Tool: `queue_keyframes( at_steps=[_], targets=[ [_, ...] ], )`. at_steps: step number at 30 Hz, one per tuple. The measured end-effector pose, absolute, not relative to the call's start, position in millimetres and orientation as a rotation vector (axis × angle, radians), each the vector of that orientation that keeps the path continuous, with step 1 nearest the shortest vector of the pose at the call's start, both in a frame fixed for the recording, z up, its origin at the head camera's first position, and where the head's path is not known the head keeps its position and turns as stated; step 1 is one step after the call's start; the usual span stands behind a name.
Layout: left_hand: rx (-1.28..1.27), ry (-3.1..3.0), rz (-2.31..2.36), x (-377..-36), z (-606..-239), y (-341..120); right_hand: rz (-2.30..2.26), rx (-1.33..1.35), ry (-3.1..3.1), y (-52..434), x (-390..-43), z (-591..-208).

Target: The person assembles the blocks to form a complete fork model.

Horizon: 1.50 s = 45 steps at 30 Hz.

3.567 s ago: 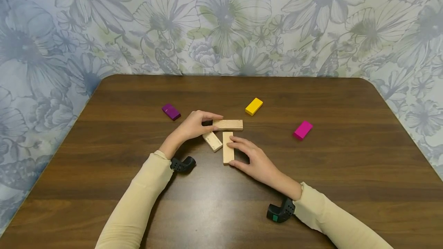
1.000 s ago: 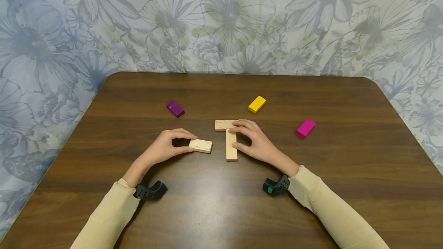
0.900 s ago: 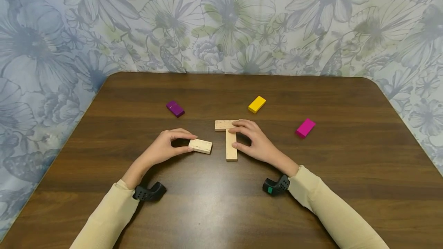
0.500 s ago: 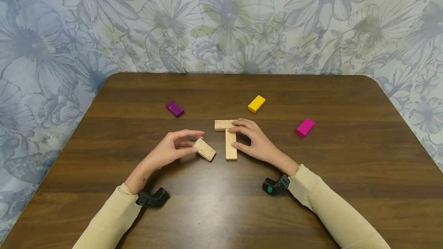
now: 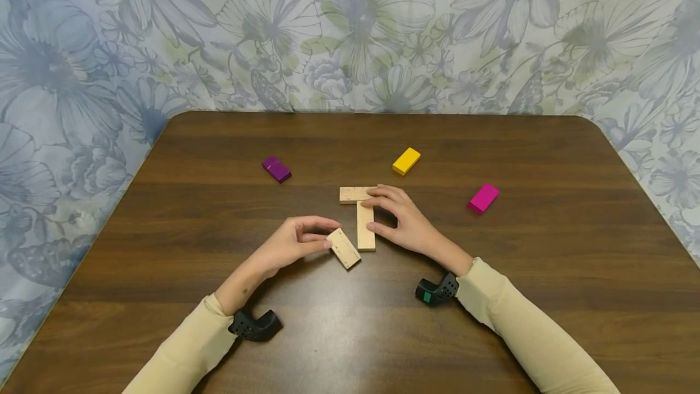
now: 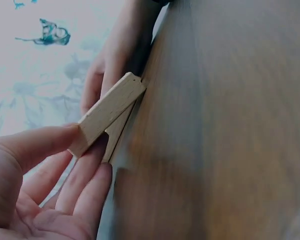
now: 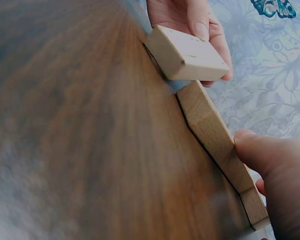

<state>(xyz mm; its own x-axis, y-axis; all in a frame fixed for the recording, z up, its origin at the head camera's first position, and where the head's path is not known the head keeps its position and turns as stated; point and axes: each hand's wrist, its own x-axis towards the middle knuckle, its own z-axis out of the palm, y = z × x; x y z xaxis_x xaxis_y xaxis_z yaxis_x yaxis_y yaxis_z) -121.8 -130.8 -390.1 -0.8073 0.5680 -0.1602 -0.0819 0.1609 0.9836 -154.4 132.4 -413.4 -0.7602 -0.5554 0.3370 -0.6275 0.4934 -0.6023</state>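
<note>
My left hand pinches a short plain wooden block at its far left end, thumb on one face. The block is tilted, its other end low near the tabletop in the left wrist view. Close to its right lies a longer plain wooden block, lengthwise to me. Another plain wooden block lies crosswise at its far end, so the two form a T. My right hand rests on these two, thumb at the long block's right side, fingertips over the far end and the crosswise block.
A purple block lies at the back left of the brown table. Behind the T is a yellow block, and a magenta block lies to the right. A flowered cloth hangs behind the table.
My left hand has drawn the short block away from the other two, turned and tilted it, and moved it right and nearer to me, beside the long block. The right hand has stayed put lately.
</note>
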Motion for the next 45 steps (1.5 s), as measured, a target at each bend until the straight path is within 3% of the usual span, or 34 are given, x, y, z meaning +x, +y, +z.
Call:
queue_keyframes(
  at_steps=[45],
  targets=[
    [0.417,1.717,1.753,-83,-385,-84,1.097,1.058,-2.611,133,-152,-413]
  ],
)
